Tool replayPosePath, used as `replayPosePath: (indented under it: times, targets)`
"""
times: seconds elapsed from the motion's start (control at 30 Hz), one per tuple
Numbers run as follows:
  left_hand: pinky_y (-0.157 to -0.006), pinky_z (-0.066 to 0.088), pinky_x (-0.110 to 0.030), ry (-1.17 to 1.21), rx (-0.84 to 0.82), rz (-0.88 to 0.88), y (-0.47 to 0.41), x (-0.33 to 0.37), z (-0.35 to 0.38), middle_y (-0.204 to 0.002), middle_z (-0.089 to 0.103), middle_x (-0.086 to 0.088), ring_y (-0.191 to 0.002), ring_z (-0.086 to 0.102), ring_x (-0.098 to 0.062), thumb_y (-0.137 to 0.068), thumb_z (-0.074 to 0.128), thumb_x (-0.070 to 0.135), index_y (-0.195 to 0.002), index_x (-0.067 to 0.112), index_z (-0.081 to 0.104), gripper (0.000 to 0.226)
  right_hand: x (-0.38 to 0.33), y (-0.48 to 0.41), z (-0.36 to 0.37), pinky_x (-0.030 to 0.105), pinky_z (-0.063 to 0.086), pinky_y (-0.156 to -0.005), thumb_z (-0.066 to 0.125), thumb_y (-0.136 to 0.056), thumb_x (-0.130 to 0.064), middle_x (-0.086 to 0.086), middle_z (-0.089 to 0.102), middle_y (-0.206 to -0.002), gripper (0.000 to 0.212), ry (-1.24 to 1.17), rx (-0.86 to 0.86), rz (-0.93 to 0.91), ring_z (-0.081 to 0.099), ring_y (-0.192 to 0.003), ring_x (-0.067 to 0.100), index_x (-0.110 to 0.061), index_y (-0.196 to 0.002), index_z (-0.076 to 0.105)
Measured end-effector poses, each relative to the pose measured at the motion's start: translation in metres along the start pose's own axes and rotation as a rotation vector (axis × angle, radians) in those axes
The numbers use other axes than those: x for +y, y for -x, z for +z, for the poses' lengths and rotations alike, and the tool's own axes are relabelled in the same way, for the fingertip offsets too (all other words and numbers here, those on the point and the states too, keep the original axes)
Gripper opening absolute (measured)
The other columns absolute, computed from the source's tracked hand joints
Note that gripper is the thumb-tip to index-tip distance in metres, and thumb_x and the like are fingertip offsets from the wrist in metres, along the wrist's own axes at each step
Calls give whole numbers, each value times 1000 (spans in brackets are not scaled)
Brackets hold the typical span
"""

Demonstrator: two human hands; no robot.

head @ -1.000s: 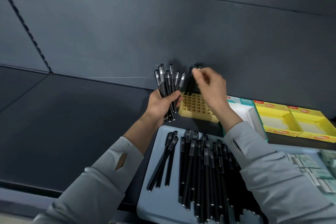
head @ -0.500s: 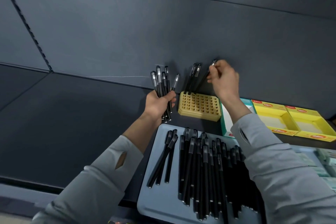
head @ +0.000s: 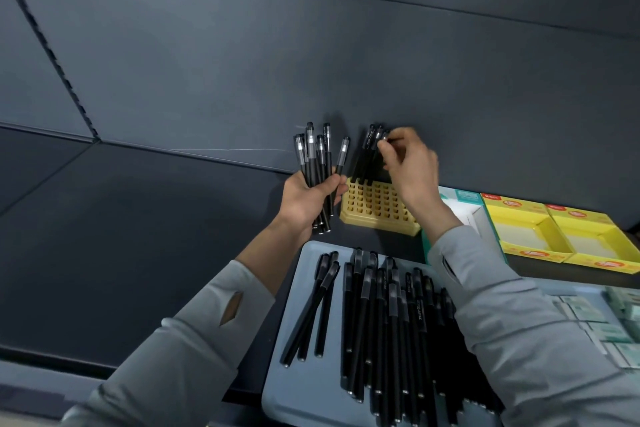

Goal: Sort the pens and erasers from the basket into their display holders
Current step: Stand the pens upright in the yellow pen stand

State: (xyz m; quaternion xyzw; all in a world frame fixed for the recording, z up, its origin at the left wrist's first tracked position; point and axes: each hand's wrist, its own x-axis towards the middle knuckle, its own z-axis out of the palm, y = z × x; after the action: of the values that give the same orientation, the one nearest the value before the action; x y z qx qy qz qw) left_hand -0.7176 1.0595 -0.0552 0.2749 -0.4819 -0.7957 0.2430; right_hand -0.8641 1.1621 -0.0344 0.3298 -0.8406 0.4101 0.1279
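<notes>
- The yellow pen holder (head: pixel 377 206), a block with a grid of holes, sits on the dark shelf (head: pixel 138 236) just beyond the basket, and three pens in the holder (head: pixel 363 159) stand in its far-left holes.
- The grey-blue basket (head: pixel 301 392) lies nearest the camera with a heap of loose pens (head: pixel 381 322) across its middle. Wrapped erasers (head: pixel 588 314) are packed at its right end.
- Right of the holder comes a teal-edged box (head: pixel 465 198) showing its white inside, then two yellow boxes (head: pixel 561 236) side by side showing pale floors.
- Every pen is a slim black barrel with a smoky see-through cap and a clip.
- The left hand (head: pixel 308 201) has its fingers wrapped round a bundle of pens (head: pixel 315 163), just left of the holder. Caps are up and fanned apart, with the barrels close to upright.
- The right hand (head: pixel 412 163) hovers over the holder, thumb and forefinger pinching the cap of the rightmost standing pen, the other fingers curled loosely.
- The standing pens lean a little to the right, caps on top.
- The loose pens lie near-to-far, caps toward the shelf, and three at the left slant apart from the heap.
</notes>
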Motion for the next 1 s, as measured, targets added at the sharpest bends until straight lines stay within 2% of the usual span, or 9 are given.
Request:
replayPosePath:
  times: [0.1,0.17,0.23,0.37,0.5,0.6,0.67,0.8,1.0]
  targets:
    - [-84,58,-33,10,-29,13,1,1,4,-96,73,-14,-92,72,-24,-91,63,3,-98,8,61,9,-10,8,-7,36,49,-79,54,-97,-40,-2,65,-92,25,-18,106,-41,59,-82,15,-15,-97,59]
    - [-85,58,-35,6,-49,12,1,0,8,-96,73,-15,-91,72,-25,-91,63,3,-100,7,61,10,-20,14,-12,31,50,-77,52,-98,-45,-5,67,-90,31,-86,-44,-67,61,-82,13,-17,-95,66]
    - [-81,59,-34,-7,-61,16,2,-1,13,-94,73,-15,-86,73,-23,-91,64,3,-104,4,61,14,-27,17,-14,21,49,-76,59,-94,-43,-9,69,-88,24,-194,-228,-42,64,-83,7,-21,-92,70]
    - [-75,60,-33,-85,-65,52,4,-3,19,-92,72,-12,-80,71,-20,-90,65,4,-104,5,64,14,-24,16,-13,28,53,-73,72,-87,-25,-8,66,-75,10,-358,-313,51,61,-72,7,-22,-80,66]
    - [-72,59,-28,-43,-16,18,4,-2,15,-96,72,-14,-83,71,-20,-91,64,5,-99,8,62,9,-15,10,-26,26,54,-62,66,-92,-16,2,69,-80,12,-474,-201,212,68,-71,11,-17,-83,58]
    - [-66,60,-26,-38,12,-9,4,-1,10,-91,70,-10,-71,70,-15,-97,57,12,-107,6,57,12,-4,2,-36,30,57,-60,66,-92,-18,2,70,-80,14,-352,4,208,70,-67,14,-18,-84,54]
    - [-60,59,-25,-61,19,2,4,-1,10,-90,69,-8,-62,67,-11,-99,53,14,-112,5,51,16,2,-1,-38,38,61,-65,66,-92,-22,-2,70,-77,15,-254,73,176,71,-65,14,-17,-86,54]
    - [-64,58,-27,-95,-26,8,5,-1,10,-95,70,-7,-67,68,-12,-100,50,11,-117,7,50,17,6,3,-29,44,60,-70,66,-92,-26,-6,69,-75,18,-154,78,85,69,-61,11,-16,-87,52]
    - [-77,59,-29,-136,-78,59,6,-1,6,-93,73,-4,-79,71,-12,-94,58,3,-109,6,60,15,6,0,-19,39,61,-69,65,-93,-25,-1,70,-78,19,-132,49,55,70,-64,10,-14,-89,51]
